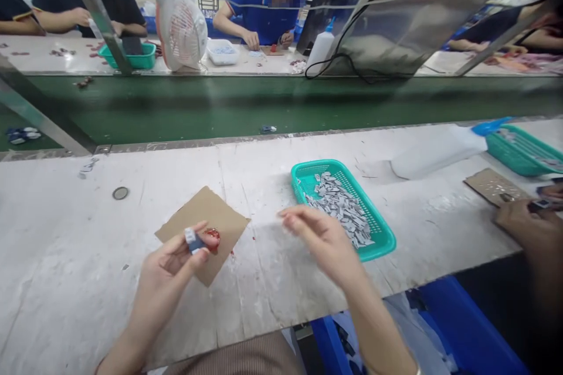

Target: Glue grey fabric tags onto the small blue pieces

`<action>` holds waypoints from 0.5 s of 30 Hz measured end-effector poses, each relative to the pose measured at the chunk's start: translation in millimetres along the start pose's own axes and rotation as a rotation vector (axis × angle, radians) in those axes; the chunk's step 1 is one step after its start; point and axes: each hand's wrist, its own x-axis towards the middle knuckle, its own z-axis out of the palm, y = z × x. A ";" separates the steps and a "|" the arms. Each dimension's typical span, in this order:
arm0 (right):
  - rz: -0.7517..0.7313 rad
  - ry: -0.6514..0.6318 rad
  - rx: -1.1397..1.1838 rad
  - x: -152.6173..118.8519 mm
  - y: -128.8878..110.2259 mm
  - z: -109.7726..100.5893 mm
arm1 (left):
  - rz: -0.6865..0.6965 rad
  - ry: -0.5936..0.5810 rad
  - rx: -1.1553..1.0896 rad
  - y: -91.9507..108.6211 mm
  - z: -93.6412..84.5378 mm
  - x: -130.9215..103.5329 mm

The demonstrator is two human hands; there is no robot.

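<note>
Worktable edge (176, 149), left fingers (200, 241) pinching dark piece (197, 240), right fingers (285, 218) nearly together.

Workshop / factory floor, assembly line by the look of it. Long whitish desk (272, 281) in front, scuffed & worn, w/ a green strip (246, 105) running alongside, prob. a conveyor, a few small pcs lying on it. Second desk across the strip, co-workers seated at it: one in a blue shirt (259, 6), others in dark tops, hands on small parts. Another worker's hands (523, 222) are busy at far R of the near desk. Green plastic basket (382, 237) full of tiny grey-white pcs, white squeeze bottle (440, 152) w/ blue tip, cardboard pc (189, 214) w/ red goo, blue bins (470, 322) under the desk, metal posts (103, 23) & cables overhead.
</note>
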 end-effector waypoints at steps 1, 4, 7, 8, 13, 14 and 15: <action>-0.013 0.122 -0.173 9.8 10.1 -20.2 | 0.032 0.045 0.064 5.5 -5.6 6.9; 0.028 0.156 -0.711 42.3 42.3 -69.0 | 0.168 0.149 0.243 22.8 -24.1 44.5; 0.030 0.035 -0.850 67.2 64.0 -90.1 | 0.283 0.206 0.353 36.0 -44.1 108.4; 0.022 0.006 -0.867 71.9 67.3 -91.6 | 0.285 0.237 0.444 39.1 -50.1 132.7; -0.011 -0.065 -0.987 72.3 64.0 -84.3 | 0.292 0.333 0.970 47.8 -65.1 235.5; -0.019 -0.070 -1.002 70.5 62.1 -83.3 | 0.300 0.328 0.997 48.4 -64.3 248.8; -0.026 -0.073 -1.013 68.8 60.6 -82.9 | 0.304 0.320 1.011 48.6 -62.5 259.7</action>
